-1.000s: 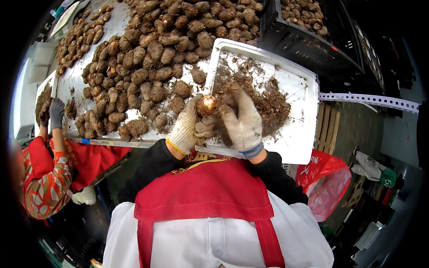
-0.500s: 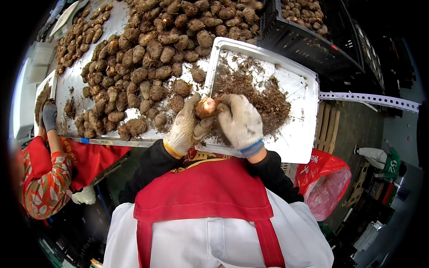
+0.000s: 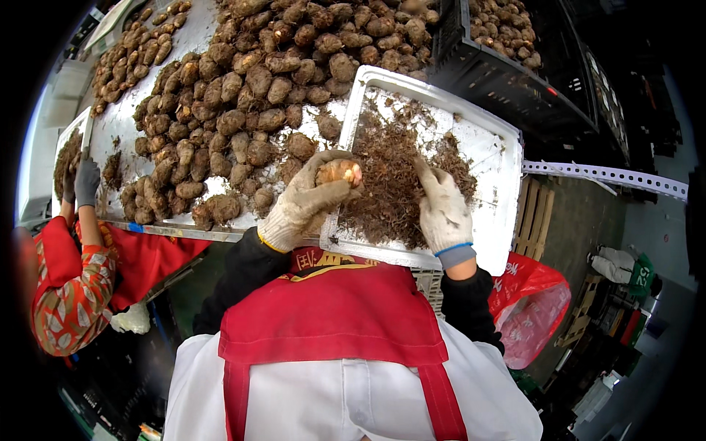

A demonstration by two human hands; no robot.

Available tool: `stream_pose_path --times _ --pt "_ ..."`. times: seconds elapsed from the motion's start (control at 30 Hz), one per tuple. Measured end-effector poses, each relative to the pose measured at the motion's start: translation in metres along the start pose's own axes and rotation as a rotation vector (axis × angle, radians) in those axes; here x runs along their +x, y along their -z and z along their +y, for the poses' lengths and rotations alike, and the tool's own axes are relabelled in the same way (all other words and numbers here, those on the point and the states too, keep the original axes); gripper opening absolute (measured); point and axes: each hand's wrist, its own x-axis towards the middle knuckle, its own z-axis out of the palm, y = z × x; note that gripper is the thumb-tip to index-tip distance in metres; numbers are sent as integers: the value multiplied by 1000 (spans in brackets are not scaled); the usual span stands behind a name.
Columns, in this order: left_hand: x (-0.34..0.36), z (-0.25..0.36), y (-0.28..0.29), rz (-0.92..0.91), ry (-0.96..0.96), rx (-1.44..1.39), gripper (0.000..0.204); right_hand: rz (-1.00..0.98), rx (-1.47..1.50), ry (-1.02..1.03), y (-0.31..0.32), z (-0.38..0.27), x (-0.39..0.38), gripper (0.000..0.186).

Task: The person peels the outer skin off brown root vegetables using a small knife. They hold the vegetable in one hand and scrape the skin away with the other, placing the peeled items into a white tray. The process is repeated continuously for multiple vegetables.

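My left hand [image 3: 298, 206], in a cream knitted glove, grips a brown hairy taro-like corm [image 3: 334, 173] with a pale, pinkish end, just over the left edge of a white foam tray [image 3: 493, 198]. My right hand [image 3: 445, 217], in a soiled cream glove with blue cuff, is apart from it over the tray's heap of fibrous brown scrapings [image 3: 382, 184]; its fingers reach forward, partly extended, with nothing visible in them. Many unpeeled corms [image 3: 235, 88] lie piled on the metal table [image 3: 125, 117] to the left and beyond.
A black crate [image 3: 529, 84] of corms stands back right. A co-worker [image 3: 73, 294] works at another tray on the left. A perforated rail [image 3: 603, 173], wooden pallet [image 3: 533, 220] and red plastic bag [image 3: 529, 309] are at right; another person [image 3: 625, 268] is beyond.
My right hand has left the corm and moved right onto the scrapings. My left hand has turned the corm sideways and shifted slightly up and left.
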Motion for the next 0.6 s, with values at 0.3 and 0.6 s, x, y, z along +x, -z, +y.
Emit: stream_pose_path --times 0.3,0.6 --pt "4 9 5 85 -197 950 59 33 317 -54 32 -22 6 22" --pt "-6 5 8 -86 11 268 59 -138 685 75 15 -70 15 41"
